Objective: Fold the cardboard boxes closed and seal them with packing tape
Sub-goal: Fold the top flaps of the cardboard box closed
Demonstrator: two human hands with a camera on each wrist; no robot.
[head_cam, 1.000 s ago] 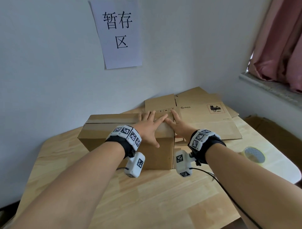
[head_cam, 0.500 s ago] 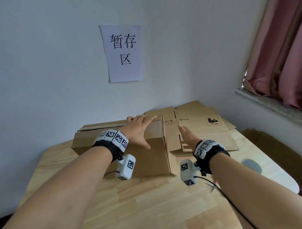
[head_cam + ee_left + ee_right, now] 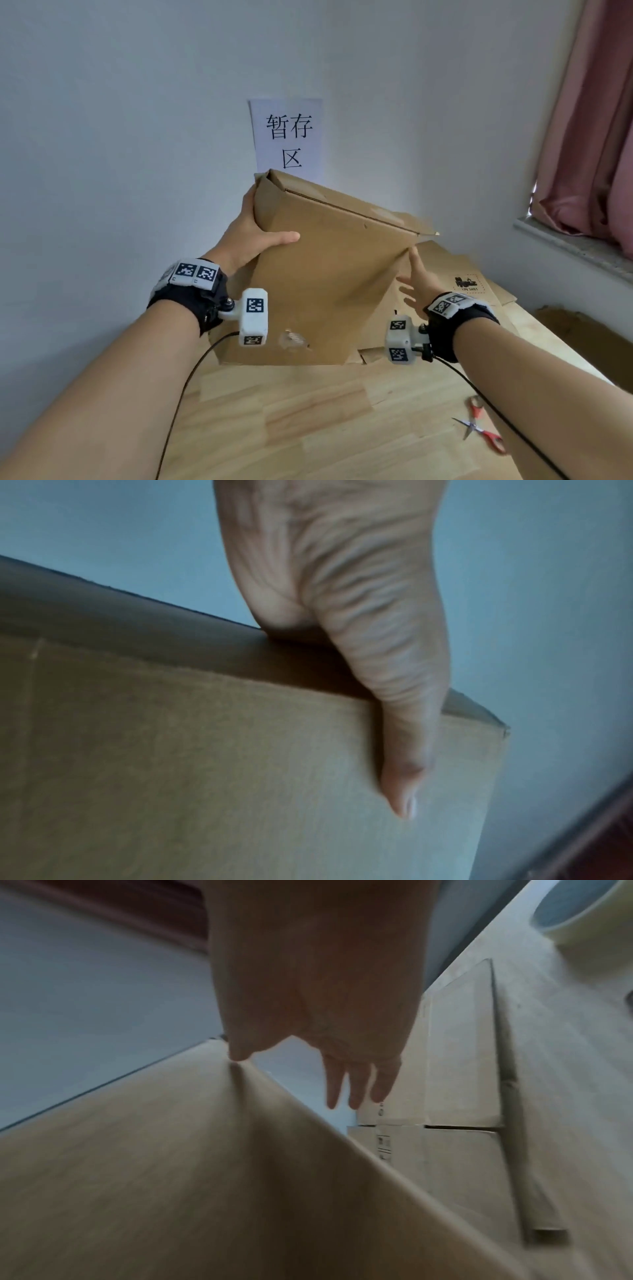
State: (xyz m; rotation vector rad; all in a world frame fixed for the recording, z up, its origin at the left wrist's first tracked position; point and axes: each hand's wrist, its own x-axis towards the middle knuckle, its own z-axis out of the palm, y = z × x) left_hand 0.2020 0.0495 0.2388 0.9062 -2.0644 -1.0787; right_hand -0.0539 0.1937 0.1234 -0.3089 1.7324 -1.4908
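A brown cardboard box (image 3: 325, 274) stands tipped up on its lower edge on the wooden table (image 3: 308, 428), its broad face towards me. My left hand (image 3: 253, 229) grips its upper left corner, thumb (image 3: 404, 750) flat on the front of the box (image 3: 205, 750), fingers hidden behind. My right hand (image 3: 416, 284) is open with straight fingers beside the box's right edge; one fingertip touches near the upper right corner. In the right wrist view the right hand (image 3: 325, 1015) hovers over the box (image 3: 171, 1177), with the thumb tip on its edge.
Flattened cardboard boxes (image 3: 479, 284) lie on the table behind and right of the box. Red-handled scissors (image 3: 483, 428) lie at the front right. A tape roll (image 3: 575, 909) sits on the table's right side. A paper sign (image 3: 287, 140) hangs on the wall; a windowsill (image 3: 575, 246) is at right.
The box lay flat on the table with both hands on its top; my left hand has now lifted its far edge, tipping it upright. My right hand moved to its right edge.
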